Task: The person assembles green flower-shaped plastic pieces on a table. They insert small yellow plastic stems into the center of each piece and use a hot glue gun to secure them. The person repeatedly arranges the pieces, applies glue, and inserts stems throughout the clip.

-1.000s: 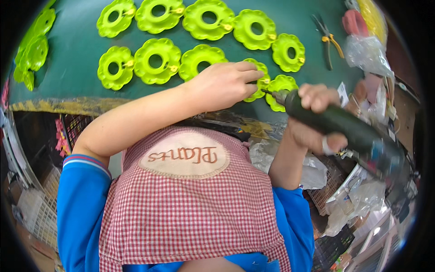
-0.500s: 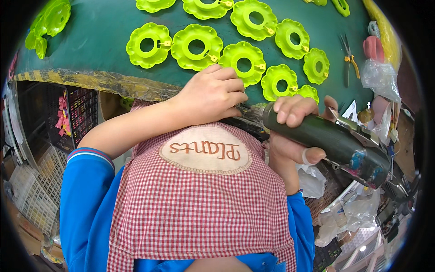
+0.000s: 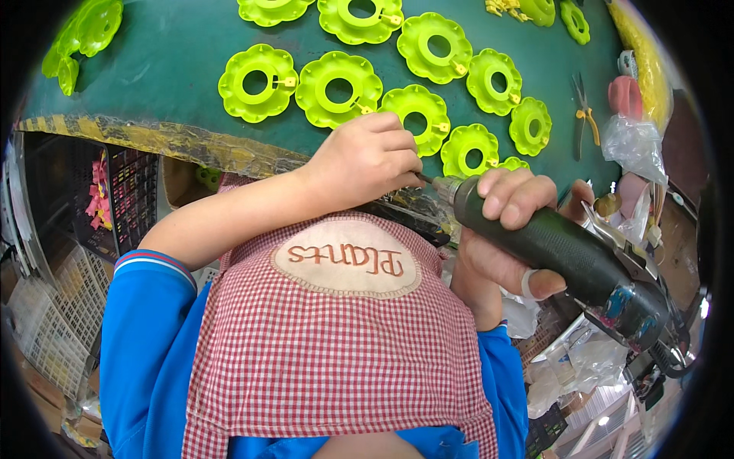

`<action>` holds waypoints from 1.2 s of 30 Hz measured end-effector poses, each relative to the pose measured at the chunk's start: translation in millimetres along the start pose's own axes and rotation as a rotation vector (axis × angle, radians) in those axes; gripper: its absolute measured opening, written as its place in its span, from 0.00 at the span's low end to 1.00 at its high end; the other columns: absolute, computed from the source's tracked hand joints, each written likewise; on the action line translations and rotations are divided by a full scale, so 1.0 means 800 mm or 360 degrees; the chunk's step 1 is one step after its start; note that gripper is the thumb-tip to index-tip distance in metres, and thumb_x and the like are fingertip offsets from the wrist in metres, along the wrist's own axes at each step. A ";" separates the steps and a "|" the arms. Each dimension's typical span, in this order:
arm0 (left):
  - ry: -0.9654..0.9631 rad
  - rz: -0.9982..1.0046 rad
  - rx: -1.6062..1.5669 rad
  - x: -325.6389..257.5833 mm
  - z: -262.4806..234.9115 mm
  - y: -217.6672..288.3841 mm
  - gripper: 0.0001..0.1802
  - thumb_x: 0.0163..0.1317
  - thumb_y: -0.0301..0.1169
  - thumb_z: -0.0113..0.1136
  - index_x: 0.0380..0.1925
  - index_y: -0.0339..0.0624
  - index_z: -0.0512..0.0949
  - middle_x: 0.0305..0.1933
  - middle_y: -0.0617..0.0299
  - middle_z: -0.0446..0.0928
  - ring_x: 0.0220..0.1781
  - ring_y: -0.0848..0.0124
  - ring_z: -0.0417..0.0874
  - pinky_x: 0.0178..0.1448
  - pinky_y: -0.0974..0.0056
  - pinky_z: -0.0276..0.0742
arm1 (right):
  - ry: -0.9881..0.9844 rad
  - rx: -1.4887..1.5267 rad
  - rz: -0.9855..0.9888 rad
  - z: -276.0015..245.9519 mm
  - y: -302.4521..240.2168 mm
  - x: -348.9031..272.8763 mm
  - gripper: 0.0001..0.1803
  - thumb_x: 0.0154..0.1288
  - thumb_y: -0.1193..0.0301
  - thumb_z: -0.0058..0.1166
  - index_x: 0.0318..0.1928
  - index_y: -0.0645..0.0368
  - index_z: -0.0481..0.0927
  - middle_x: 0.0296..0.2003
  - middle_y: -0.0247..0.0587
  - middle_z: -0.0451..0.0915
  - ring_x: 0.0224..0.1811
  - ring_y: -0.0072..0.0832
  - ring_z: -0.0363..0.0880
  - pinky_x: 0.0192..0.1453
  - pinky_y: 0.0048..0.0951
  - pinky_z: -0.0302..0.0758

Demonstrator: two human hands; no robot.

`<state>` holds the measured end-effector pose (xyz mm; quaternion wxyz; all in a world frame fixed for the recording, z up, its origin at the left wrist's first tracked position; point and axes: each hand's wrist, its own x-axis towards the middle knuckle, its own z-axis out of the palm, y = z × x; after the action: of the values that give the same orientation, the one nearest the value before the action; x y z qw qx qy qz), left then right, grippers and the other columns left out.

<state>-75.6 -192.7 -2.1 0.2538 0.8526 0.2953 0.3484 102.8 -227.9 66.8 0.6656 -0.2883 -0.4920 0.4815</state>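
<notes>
With the right hand (image 3: 495, 264) gripping the black cylindrical power tool (image 3: 569, 245), I'd hold it straight, though I can't tell what the left hand (image 3: 365, 161) grips.

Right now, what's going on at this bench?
A person in a red-checked apron grips a black power screwdriver in the right hand. Its bit reaches the left hand; whatever that one may hold is hidden. Flower-shaped green rings, several with small yellow pieces, lie across the green tabletop, pliers off to the right.
</notes>
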 end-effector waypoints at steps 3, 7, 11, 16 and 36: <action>-0.0039 0.0034 0.0185 0.018 -0.007 -0.006 0.12 0.43 0.32 0.72 0.28 0.43 0.82 0.35 0.66 0.82 0.40 0.68 0.84 0.40 0.64 0.82 | 0.0146 -0.0209 -0.0136 -0.008 0.010 0.019 0.51 0.54 0.31 0.58 0.63 0.58 0.60 0.31 0.39 0.76 0.31 0.32 0.76 0.44 0.39 0.74; -0.0009 0.0100 0.0355 0.021 0.010 -0.023 0.11 0.47 0.31 0.70 0.31 0.40 0.80 0.50 0.60 0.84 0.52 0.65 0.85 0.48 0.63 0.85 | 0.0243 -0.0664 -0.0059 -0.015 0.020 0.040 0.51 0.49 0.24 0.55 0.46 0.64 0.62 0.26 0.38 0.77 0.28 0.32 0.79 0.43 0.37 0.78; 0.0035 0.0016 0.0286 0.021 0.012 -0.020 0.12 0.47 0.31 0.70 0.31 0.40 0.80 0.50 0.60 0.84 0.52 0.65 0.85 0.46 0.63 0.85 | 0.0241 -0.0568 -0.0153 -0.020 0.038 0.047 0.45 0.53 0.33 0.63 0.48 0.64 0.65 0.25 0.41 0.77 0.28 0.32 0.80 0.39 0.38 0.81; 0.0041 0.0045 0.0284 0.016 0.014 -0.022 0.13 0.47 0.31 0.70 0.31 0.39 0.79 0.51 0.60 0.83 0.54 0.65 0.85 0.46 0.63 0.85 | 0.0123 -0.0420 -0.0098 -0.028 0.047 0.041 0.43 0.54 0.43 0.70 0.54 0.64 0.65 0.26 0.44 0.78 0.27 0.33 0.79 0.35 0.39 0.81; 0.0256 -0.0204 0.0146 -0.012 -0.050 -0.027 0.15 0.37 0.36 0.76 0.25 0.44 0.82 0.27 0.68 0.78 0.34 0.67 0.80 0.38 0.62 0.79 | -0.0115 0.0152 0.0055 0.060 0.033 0.061 0.56 0.49 0.30 0.61 0.62 0.62 0.57 0.30 0.39 0.77 0.31 0.33 0.78 0.43 0.42 0.77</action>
<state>-117.9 -174.8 4.6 0.2118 0.8120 0.3843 0.3848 51.0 -177.0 79.4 0.6520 -0.2470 -0.4872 0.5258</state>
